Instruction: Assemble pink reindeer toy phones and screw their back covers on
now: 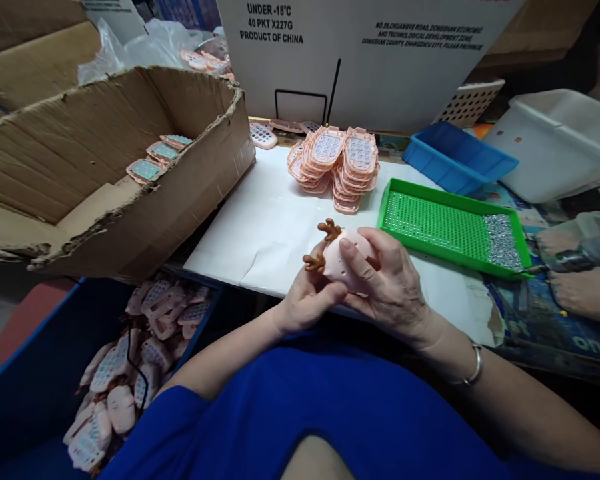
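Observation:
Both my hands hold a pale pink plastic toy casing (341, 268) with two brown antlers, in the middle of the view above the front of the white work surface. My left hand (307, 300) grips its lower left side, close to the antlers. Around its right side wraps my right hand (393, 283), thumb and fingers closed on the shell. The casing's underside is hidden by the hands. Just beyond stand stacks of pink keypad panels (327, 148) with printed buttons.
A green tray (430, 250) with small metal screws lies at the right; a blue bin (460, 157) sits behind it. At far right are a co-worker's hand (585, 293) and a power screwdriver (575, 259). A cardboard box (195, 180) stands left, above a blue crate (25, 363) of toy casings.

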Motion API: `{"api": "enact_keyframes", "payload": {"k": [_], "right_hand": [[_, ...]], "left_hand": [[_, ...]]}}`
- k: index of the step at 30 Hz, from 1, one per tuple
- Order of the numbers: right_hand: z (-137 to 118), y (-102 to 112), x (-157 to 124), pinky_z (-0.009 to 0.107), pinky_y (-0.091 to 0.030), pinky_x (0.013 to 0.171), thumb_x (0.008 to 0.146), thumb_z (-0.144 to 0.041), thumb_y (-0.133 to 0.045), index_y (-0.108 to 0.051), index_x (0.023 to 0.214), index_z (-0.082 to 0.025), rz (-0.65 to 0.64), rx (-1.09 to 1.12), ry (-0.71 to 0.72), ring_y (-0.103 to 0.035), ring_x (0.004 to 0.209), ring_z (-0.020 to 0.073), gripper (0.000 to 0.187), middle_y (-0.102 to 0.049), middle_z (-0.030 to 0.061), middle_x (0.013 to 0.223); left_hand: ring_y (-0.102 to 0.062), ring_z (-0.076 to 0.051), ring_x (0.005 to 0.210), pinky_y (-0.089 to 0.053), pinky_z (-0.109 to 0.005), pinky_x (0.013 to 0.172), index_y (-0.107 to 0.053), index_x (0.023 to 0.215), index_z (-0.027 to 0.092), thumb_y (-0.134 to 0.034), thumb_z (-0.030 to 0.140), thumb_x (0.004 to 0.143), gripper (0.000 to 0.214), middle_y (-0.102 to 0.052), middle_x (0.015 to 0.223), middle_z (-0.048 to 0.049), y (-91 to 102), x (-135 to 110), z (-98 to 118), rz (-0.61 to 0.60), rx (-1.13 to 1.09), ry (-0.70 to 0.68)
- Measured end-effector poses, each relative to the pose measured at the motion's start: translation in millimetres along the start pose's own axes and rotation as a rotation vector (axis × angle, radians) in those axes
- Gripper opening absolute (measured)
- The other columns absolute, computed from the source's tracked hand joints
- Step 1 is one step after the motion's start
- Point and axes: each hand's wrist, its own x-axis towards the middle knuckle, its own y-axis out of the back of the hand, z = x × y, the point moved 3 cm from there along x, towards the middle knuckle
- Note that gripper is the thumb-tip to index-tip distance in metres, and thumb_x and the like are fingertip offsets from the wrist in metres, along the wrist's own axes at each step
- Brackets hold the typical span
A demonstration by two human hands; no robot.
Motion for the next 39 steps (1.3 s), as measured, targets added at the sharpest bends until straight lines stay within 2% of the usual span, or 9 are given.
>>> {"api": "enact_keyframes", "payload": {"k": [3,5,8,13,19,27,30,34,39], "right_hand": [[1.0,3.3,-0.6,0.045,-0.056,0.090,0.096,-0.059,-0.039,-0.022,0.158,-0.026,-0.007,0.181,-0.100,-0.056,0.119,0.0295,0.071,-0.051,0.0172,0.129],[6.5,9.8,2.8,0.040,-0.057,0.088,0.099,-0.051,-0.041,-0.038,0.151,-0.024,-0.032,0.349,-0.208,-0.061,0.113,0.0251,0.059,-0.059,0.0149,0.123],[14.5,19.6,10.6,0.034,-0.056,0.081,0.096,-0.041,-0.056,-0.065,0.122,-0.022,-0.069,0.545,-0.325,-0.066,0.093,0.0195,0.034,-0.070,0.0084,0.103],[19.2,23.4,14.9,0.029,-0.049,0.067,0.083,-0.034,-0.075,-0.073,0.090,-0.020,0.026,0.660,-0.468,-0.058,0.070,0.0139,0.016,-0.066,0.0006,0.075],[24.4,19.6,7.4,0.028,-0.047,0.061,0.082,-0.038,-0.075,-0.076,0.093,-0.023,0.079,0.708,-0.564,-0.054,0.064,0.0122,0.019,-0.064,-0.0004,0.072],[25.5,17.4,-10.2,0.033,-0.052,0.070,0.085,-0.043,-0.071,-0.075,0.100,-0.027,0.337,0.668,-0.592,-0.062,0.075,0.0166,0.022,-0.069,0.0018,0.084],[28.8,21.2,-9.0,0.035,-0.055,0.073,0.091,-0.043,-0.063,-0.073,0.105,-0.023,0.245,0.522,-0.533,-0.065,0.079,0.0184,0.026,-0.071,0.0047,0.088],[35.5,20.9,-11.6,0.037,-0.057,0.077,0.095,-0.040,-0.056,-0.065,0.120,-0.019,-0.009,0.359,-0.505,-0.069,0.088,0.0221,0.034,-0.074,0.0105,0.105],[31.9,14.3,-21.6,0.031,-0.056,0.062,0.094,-0.040,-0.056,-0.062,0.113,-0.015,-0.072,0.408,-0.621,-0.069,0.069,0.0187,0.032,-0.074,0.0076,0.087]], "left_hand": [[-0.058,-0.027,0.122,-0.043,-0.041,0.107,-0.052,0.128,0.022,-0.054,0.043,0.095,0.039,-0.061,0.127,-0.0127,3.3,-3.5,1.7,0.113,0.193,-0.113],[-0.057,-0.026,0.123,-0.043,-0.040,0.106,-0.050,0.127,0.022,-0.054,0.035,0.096,0.034,-0.058,0.129,-0.0128,3.3,-4.8,2.0,0.035,0.295,-0.183],[-0.057,-0.025,0.122,-0.045,-0.039,0.105,-0.047,0.130,0.024,-0.051,0.028,0.097,0.034,-0.058,0.126,-0.0115,2.5,-5.2,-0.7,-0.074,0.377,-0.259],[-0.060,-0.022,0.116,-0.047,-0.037,0.101,-0.048,0.126,0.026,-0.050,0.027,0.098,0.028,-0.059,0.120,-0.0085,2.5,-5.0,-6.3,0.042,0.397,-0.315],[-0.063,-0.021,0.110,-0.050,-0.035,0.096,-0.054,0.122,0.024,-0.056,0.031,0.096,0.027,-0.063,0.116,-0.0088,-2.4,0.9,-6.3,0.103,0.388,-0.234],[-0.070,-0.020,0.097,-0.053,-0.031,0.091,-0.060,0.119,0.023,-0.057,0.026,0.095,0.024,-0.071,0.108,-0.0070,-14.6,10.6,-6.1,0.101,0.372,-0.297],[-0.070,-0.022,0.095,-0.054,-0.034,0.089,-0.061,0.114,0.020,-0.062,0.037,0.092,0.027,-0.071,0.106,-0.0095,-9.0,15.5,-10.7,0.193,0.381,-0.249],[-0.065,-0.026,0.111,-0.052,-0.040,0.098,-0.059,0.115,0.023,-0.066,0.053,0.085,0.043,-0.068,0.110,-0.0083,1.8,28.2,-15.1,0.328,0.200,-0.084],[-0.064,-0.023,0.111,-0.052,-0.037,0.097,-0.054,0.112,0.027,-0.077,0.049,0.077,0.047,-0.066,0.106,-0.0029,-7.6,40.0,-20.1,0.314,-0.092,0.035]]}}
